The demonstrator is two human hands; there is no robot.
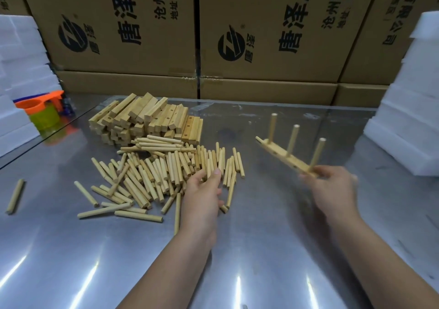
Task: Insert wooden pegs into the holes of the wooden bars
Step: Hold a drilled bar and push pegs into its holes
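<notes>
We are pinching the wooden bar (283,156) by its near end in our right grip (332,190), three pegs (292,140) standing in it. Our left grip (202,197) is resting on the loose pegs (147,178) beneath it, and we cannot tell whether it is closed on one.

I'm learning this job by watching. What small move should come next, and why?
Probably the left hand pinches one peg from the pile under its fingers: the bar in the right hand carries three pegs, and empty holes show between them.
</notes>
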